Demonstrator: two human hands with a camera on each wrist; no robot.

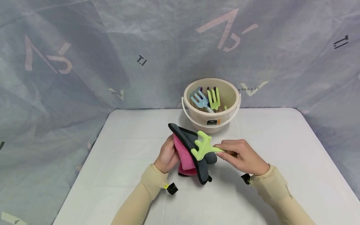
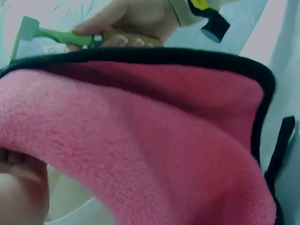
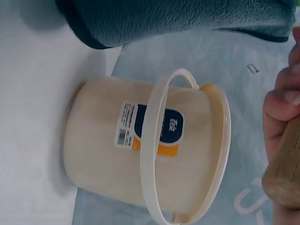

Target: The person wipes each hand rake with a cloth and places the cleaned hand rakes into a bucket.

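My left hand (image 1: 168,153) grips a two-sided cloth (image 1: 184,153), fluffy pink on one face and dark grey on the other, with black edging. In the left wrist view, the cloth's pink side (image 2: 140,136) hangs in folds and covers part of that hand (image 2: 23,187). My right hand (image 1: 242,155) holds a light-green hand rake (image 1: 203,146) by its wooden handle (image 3: 287,168), thumb and fingers closed around it. From the head, the rake's tines overlap the cloth's grey side.
A beige bucket (image 1: 194,117) with a white handle stands at the table's back edge. Inside lean a blue hand fork (image 1: 200,99), a green hand fork (image 1: 214,98) and darker tools. Behind the white table (image 1: 126,134) hangs a grey printed sheet (image 1: 157,37).
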